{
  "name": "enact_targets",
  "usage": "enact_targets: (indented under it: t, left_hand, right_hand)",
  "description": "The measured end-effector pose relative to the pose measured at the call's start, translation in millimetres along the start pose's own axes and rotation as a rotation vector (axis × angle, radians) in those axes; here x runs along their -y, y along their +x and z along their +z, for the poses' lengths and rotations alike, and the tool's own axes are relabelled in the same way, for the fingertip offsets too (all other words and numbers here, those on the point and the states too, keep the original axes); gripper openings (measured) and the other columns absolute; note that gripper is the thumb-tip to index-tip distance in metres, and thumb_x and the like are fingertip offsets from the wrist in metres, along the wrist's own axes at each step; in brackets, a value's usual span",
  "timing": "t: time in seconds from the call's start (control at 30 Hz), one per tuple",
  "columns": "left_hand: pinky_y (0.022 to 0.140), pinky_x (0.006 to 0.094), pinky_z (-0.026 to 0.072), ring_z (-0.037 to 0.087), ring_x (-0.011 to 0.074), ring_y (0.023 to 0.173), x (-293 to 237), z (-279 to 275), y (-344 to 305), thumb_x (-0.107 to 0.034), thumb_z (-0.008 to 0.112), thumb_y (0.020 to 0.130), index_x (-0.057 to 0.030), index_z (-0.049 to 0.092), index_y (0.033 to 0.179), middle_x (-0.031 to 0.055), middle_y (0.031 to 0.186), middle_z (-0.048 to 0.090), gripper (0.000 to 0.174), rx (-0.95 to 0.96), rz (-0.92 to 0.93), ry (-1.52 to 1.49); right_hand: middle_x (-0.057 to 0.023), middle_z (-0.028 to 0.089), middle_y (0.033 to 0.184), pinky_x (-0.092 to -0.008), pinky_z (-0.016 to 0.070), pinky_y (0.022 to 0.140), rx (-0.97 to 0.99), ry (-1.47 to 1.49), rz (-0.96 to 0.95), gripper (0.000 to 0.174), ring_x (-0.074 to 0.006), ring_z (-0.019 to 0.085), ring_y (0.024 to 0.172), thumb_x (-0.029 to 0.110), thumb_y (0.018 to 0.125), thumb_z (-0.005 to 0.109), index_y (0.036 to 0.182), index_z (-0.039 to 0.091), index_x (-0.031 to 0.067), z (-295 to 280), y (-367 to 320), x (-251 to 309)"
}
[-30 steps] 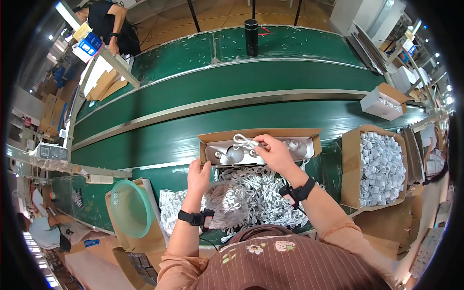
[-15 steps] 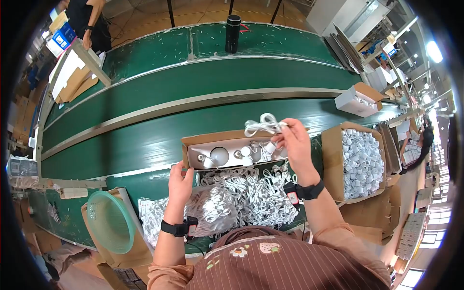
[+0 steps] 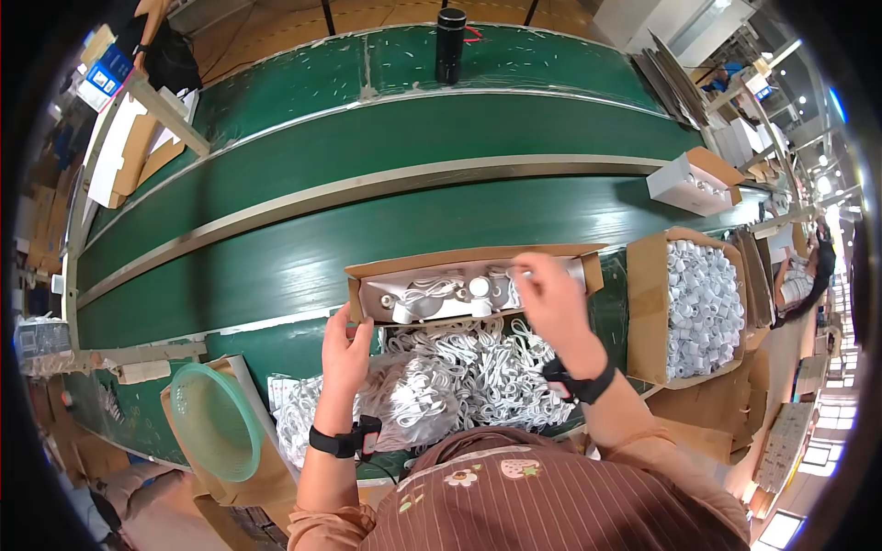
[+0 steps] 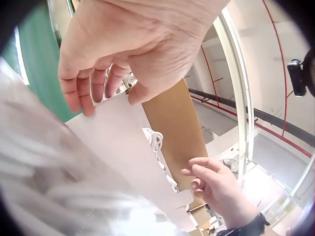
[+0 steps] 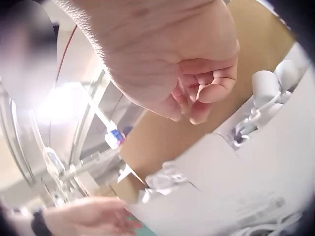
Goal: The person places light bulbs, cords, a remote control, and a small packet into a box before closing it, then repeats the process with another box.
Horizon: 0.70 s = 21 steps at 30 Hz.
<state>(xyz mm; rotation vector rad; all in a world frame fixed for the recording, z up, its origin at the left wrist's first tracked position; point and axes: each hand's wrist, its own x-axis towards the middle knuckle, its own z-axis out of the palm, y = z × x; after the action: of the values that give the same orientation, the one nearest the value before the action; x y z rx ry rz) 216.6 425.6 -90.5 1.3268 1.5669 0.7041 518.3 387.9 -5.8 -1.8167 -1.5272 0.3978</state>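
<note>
A long cardboard box, white inside with its lid raised at the back, stands lengthwise before me. Inside are white lamp sockets and a coiled white cord in its left half. My left hand grips the box's left end, thumb and fingers on either side of the cardboard edge. Over the right part of the box is my right hand, blurred in the head view. In the right wrist view its fingers are loosely curled with nothing between them, above white sockets.
A heap of white cords lies before the box, beside a plastic bag of cords. On the right stands a carton of white caps; on the left, a green basket. A smaller box sits on the green belt.
My right hand raised a coiled white cord from the box, then came back down over its right end without it. A coiled cord now lies in the left half. My left hand stayed put.
</note>
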Motion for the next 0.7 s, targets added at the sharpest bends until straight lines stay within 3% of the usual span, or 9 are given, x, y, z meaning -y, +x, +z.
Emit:
enact_targets:
  t: [0.1,0.17,0.23,0.3,0.37,0.43,0.63,0.67,0.7]
  left_hand:
    - [0.078,0.0336,0.0488,0.058,0.0177,0.085,0,-2,11,-0.02,0.062,0.088,-0.002,0.055,0.127,0.0125,0.101,0.06,0.043,0.017,-0.04,-0.009]
    - [0.078,0.0332,0.049,0.059,0.0156,0.083,3,-3,24,-0.018,0.058,0.09,-0.0037,0.054,0.131,0.0121,0.091,0.063,0.043,0.109,0.108,0.328]
    - [0.073,0.0331,0.0494,0.06,0.0156,0.076,-23,10,21,-0.014,0.054,0.092,-0.003,0.055,0.128,0.0106,0.085,0.064,0.038,0.01,0.048,0.064]
    - [0.059,0.0303,0.0465,0.056,0.014,0.064,-27,14,25,-0.015,0.051,0.094,-0.0009,0.056,0.12,0.0072,0.083,0.063,0.03,-0.013,-0.004,-0.089]
    - [0.054,0.0269,0.0435,0.05,0.01,0.062,-32,15,31,-0.023,0.051,0.096,-0.0008,0.056,0.111,0.0024,0.076,0.055,0.027,-0.104,-0.014,0.001]
    - [0.054,0.0266,0.0455,0.052,0.011,0.067,-4,-1,56,-0.025,0.052,0.097,-0.0004,0.055,0.113,0.0044,0.085,0.056,0.029,-0.13,0.016,-0.024]
    - [0.046,0.0225,0.0415,0.05,0.0091,0.065,-12,-56,118,-0.022,0.045,0.1,0.0032,0.053,0.112,0.0066,0.092,0.055,0.029,-0.218,0.158,0.001]
    - [0.065,0.0309,0.051,0.059,0.0185,0.083,-31,-65,117,-0.016,0.046,0.097,0.004,0.053,0.117,0.0131,0.104,0.058,0.028,-0.143,0.013,0.094]
    - [0.065,0.0309,0.051,0.059,0.0185,0.083,7,-74,138,-0.016,0.046,0.097,0.004,0.053,0.117,0.0131,0.104,0.058,0.028,-0.134,0.03,0.087]
  right_hand:
    - [-0.0146,0.061,0.103,-0.0399,0.0459,0.083,-0.27,-0.292,-0.091,0.034,-0.0313,0.056,0.093,0.006,0.08,0.064,0.114,0.058,0.0056,-36,4,-24]
    - [-0.019,0.058,0.111,-0.0435,0.0418,0.092,-0.344,-0.358,0.004,0.043,-0.0365,0.051,0.108,0.007,0.081,0.065,0.122,0.054,0.0037,-42,-5,-47]
    - [-0.0229,0.057,0.119,-0.0444,0.0432,0.092,-0.34,-0.409,0.1,0.048,-0.0395,0.052,0.111,0.007,0.083,0.062,0.128,0.049,0.0023,-40,-15,-89]
    - [-0.026,0.057,0.12,-0.0453,0.0458,0.089,-0.311,-0.064,0.262,0.044,-0.0415,0.055,0.11,0.01,0.087,0.057,0.129,0.048,0.0027,-23,-25,-117]
    - [-0.0271,0.059,0.114,-0.0457,0.0485,0.085,-0.095,-0.086,0.313,0.04,-0.0417,0.059,0.101,0.013,0.09,0.051,0.129,0.048,0.0052,-31,-15,-105]
    - [-0.0263,0.061,0.104,-0.0434,0.05,0.081,-0.086,-0.013,0.354,0.041,-0.0419,0.06,0.095,0.014,0.091,0.053,0.131,0.046,0.0094,-28,4,-91]
    - [-0.0233,0.063,0.103,-0.0484,0.0494,0.08,-0.183,-0.023,0.093,0.034,-0.0392,0.061,0.094,0.015,0.091,0.046,0.123,0.05,0.0025,7,89,-56]
    - [-0.0241,0.063,0.102,-0.0491,0.0494,0.08,-0.108,-0.007,0.125,0.035,-0.0405,0.061,0.093,0.014,0.09,0.047,0.123,0.049,0.0028,18,101,-54]
    - [-0.025,0.063,0.1,-0.0497,0.0494,0.079,-0.04,0.001,0.158,0.036,-0.0419,0.061,0.092,0.013,0.089,0.048,0.124,0.049,0.003,28,113,-57]
